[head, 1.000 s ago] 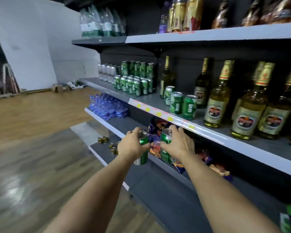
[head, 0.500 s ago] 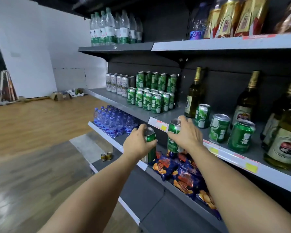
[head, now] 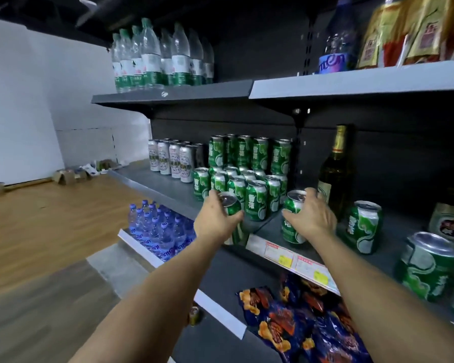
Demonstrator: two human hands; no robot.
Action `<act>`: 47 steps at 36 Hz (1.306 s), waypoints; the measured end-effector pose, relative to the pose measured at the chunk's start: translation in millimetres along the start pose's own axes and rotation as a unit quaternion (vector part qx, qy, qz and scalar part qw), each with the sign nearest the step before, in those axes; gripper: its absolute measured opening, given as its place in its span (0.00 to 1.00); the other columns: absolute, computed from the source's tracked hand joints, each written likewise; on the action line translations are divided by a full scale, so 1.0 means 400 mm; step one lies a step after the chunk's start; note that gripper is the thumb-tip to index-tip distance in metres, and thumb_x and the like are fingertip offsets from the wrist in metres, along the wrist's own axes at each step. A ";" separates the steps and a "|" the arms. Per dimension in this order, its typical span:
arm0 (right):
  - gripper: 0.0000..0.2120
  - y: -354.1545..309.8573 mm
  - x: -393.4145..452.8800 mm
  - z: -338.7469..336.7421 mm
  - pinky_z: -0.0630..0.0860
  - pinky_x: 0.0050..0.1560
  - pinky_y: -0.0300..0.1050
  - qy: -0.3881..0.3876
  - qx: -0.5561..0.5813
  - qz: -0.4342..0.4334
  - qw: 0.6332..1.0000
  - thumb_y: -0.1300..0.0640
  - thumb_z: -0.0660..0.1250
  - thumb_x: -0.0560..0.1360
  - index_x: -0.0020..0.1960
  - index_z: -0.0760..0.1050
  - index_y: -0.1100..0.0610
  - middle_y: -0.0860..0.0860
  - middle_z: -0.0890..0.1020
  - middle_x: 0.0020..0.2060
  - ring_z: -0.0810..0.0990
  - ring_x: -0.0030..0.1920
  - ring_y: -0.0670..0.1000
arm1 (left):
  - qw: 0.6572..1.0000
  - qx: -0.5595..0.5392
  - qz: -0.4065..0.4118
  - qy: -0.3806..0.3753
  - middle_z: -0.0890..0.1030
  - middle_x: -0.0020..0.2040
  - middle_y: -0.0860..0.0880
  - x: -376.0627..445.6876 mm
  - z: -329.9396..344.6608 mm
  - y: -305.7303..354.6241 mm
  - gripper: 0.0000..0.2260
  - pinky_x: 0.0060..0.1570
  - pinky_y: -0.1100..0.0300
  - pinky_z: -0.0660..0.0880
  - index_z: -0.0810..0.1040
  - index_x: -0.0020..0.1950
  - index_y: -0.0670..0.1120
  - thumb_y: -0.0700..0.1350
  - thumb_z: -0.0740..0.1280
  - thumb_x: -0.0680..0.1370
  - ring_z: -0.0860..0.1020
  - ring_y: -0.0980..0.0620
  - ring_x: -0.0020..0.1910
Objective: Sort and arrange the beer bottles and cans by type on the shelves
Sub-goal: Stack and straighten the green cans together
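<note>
Now each hand's fingers (head: 288, 214) wrap green can (head: 291, 227).

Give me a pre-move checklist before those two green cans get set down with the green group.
1. Left hand has a firm grip on its green can: ok.
2. Right hand has a grip on its green can: ok.
3. Both cans upright: ok.
4. Bare shelf in front of the green can group for two more: ok.
5. Cans match the group's type: ok, same green design.
6. Right-hand can resting on the shelf or lifted: cannot tell.
</note>
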State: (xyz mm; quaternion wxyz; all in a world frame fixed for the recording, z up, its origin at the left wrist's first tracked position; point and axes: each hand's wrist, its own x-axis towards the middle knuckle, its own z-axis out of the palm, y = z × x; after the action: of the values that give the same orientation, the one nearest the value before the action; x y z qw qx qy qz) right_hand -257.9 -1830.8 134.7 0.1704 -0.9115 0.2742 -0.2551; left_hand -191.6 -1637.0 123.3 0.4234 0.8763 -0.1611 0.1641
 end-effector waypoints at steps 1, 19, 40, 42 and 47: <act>0.34 -0.006 0.014 0.011 0.71 0.44 0.47 0.003 -0.002 0.009 1.000 0.42 0.71 0.72 0.69 0.62 0.58 0.57 0.71 0.64 0.76 0.59 0.60 | 1.000 -0.003 0.000 0.000 0.78 0.58 0.55 0.028 0.007 -0.015 0.21 0.47 0.57 0.75 0.69 0.57 0.49 0.56 0.73 0.71 0.77 0.54 0.53; 0.34 -0.095 0.100 0.172 0.74 0.50 0.50 0.047 -0.044 0.190 0.980 0.43 0.71 0.72 0.71 0.60 0.54 0.55 0.70 0.66 0.74 0.62 0.58 | 0.973 0.024 0.126 -0.192 0.74 0.65 0.49 0.390 0.094 -0.172 0.33 0.50 0.53 0.75 0.63 0.69 0.49 0.59 0.73 0.71 0.75 0.47 0.60; 0.28 -0.235 0.105 0.134 0.67 0.58 0.53 0.240 -0.116 0.017 0.964 0.39 0.61 0.76 0.70 0.67 0.55 0.55 0.76 0.61 0.72 0.61 0.58 | 0.970 -0.143 0.050 -0.192 0.77 0.63 0.51 0.367 0.090 -0.241 0.37 0.51 0.58 0.73 0.66 0.71 0.49 0.58 0.76 0.67 0.76 0.48 0.59; 0.26 -0.304 0.120 0.143 0.71 0.52 0.50 0.202 -0.018 -0.014 0.979 0.40 0.61 0.77 0.68 0.69 0.54 0.51 0.78 0.55 0.76 0.54 0.54 | 0.975 -0.142 0.078 -0.152 0.75 0.63 0.51 0.376 0.063 -0.206 0.35 0.51 0.56 0.72 0.67 0.69 0.51 0.59 0.76 0.67 0.74 0.48 0.61; 0.37 -0.423 0.154 0.183 0.72 0.60 0.51 0.058 0.190 0.032 0.980 0.35 0.65 0.73 0.74 0.57 0.50 0.48 0.74 0.59 0.75 0.58 0.52 | 0.980 -0.118 0.112 -0.116 0.72 0.63 0.49 0.415 0.030 -0.146 0.32 0.48 0.52 0.73 0.66 0.68 0.51 0.57 0.74 0.68 0.71 0.47 0.62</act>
State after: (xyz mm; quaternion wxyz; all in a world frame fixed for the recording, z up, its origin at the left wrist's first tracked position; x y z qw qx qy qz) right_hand -102.7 -1720.4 174.2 0.3322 -0.8368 0.2593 -0.3495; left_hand -16.7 -1635.9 146.6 0.4814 0.8096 -0.3242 0.0878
